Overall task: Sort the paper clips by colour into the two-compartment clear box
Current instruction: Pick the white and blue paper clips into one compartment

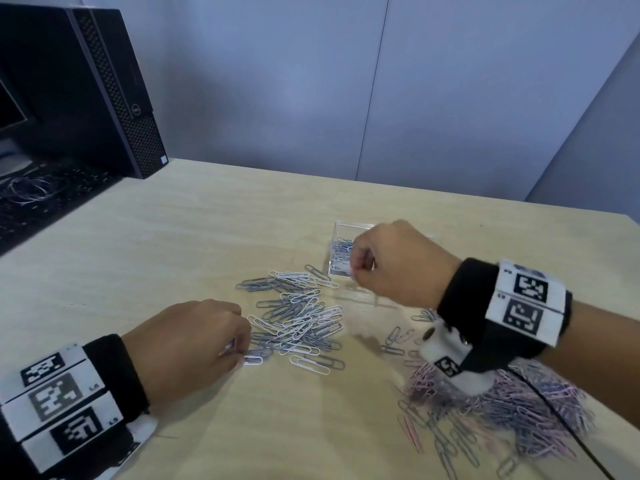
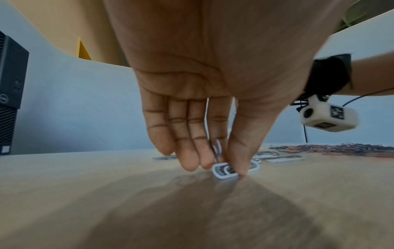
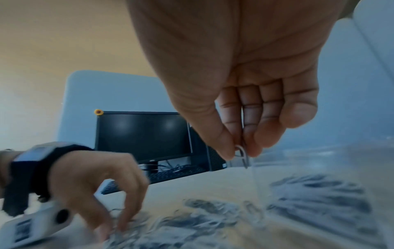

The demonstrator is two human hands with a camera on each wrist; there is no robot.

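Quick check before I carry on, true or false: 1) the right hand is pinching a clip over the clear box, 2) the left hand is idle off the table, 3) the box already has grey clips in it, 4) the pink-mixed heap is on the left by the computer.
1) True: the right hand pinches a paper clip at the clear box.
2) False: the left hand is down at the grey and white pile, its fingertips on a white clip.
3) True: grey clips lie in the box.
4) False: the pink-mixed heap lies under the right wrist; the computer tower stands far left.
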